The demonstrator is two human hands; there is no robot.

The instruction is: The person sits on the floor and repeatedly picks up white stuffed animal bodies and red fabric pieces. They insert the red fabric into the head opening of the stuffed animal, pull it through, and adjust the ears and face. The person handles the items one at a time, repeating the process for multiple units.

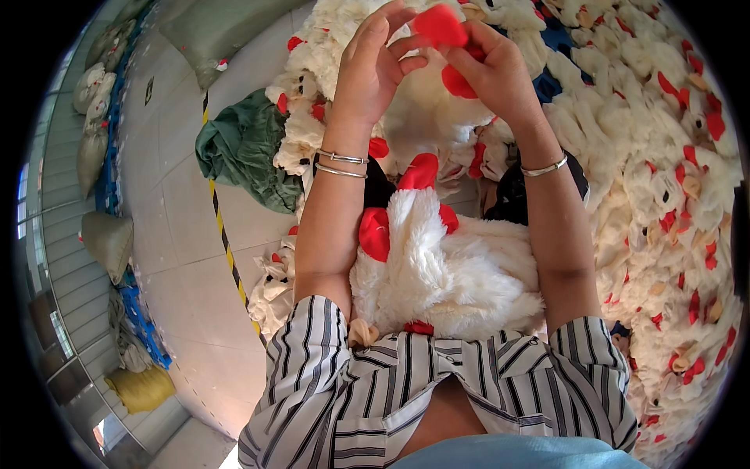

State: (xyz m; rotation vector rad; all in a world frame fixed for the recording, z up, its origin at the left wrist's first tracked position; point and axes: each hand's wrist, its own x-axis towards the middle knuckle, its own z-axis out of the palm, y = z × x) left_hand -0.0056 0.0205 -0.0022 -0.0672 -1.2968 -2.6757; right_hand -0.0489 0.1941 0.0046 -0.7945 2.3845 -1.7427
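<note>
My right hand [488,74] is closed on a white plush toy skin [426,117] by its red fabric part [440,27], which is smeared by motion. Limp white fur hangs below that hand, with another red patch beside the fingers. My left hand [375,66] is raised close by on the left, its fingers apart and slightly bent, with nothing seen in them. Across my lap lies a second white furry plush skin [449,270] with several red felt parts [418,172]. Silver bangles circle both wrists.
A large heap of white plush skins [625,180] with red parts fills the right side and reaches in front of me. On the left are a green cloth sack [250,148], yellow-black floor tape [226,242], a grey-green stuffed sack [211,31] and a yellow sack [144,388].
</note>
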